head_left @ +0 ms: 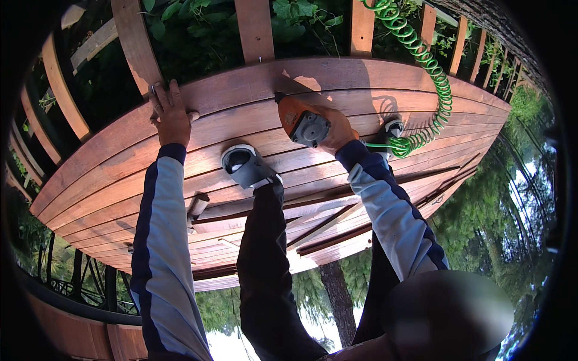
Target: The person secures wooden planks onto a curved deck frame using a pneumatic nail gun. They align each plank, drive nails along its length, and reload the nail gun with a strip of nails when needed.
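The left hand (173,114) is lying open on the far edge of the red-brown wooden deck (208,129). The right hand (343,133) is gripping an orange-and-gray power tool (301,123) near that edge's middle; its markings are appearing too small to read. A green coiled hose (444,90) is crossing the edge farther right.

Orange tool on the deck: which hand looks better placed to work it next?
Probably the right hand: it grips the orange tool, while the left hand is spread on the outer board.

Planks (235,117) lie open between left hand (171,117) and obstructing tool (304,124).
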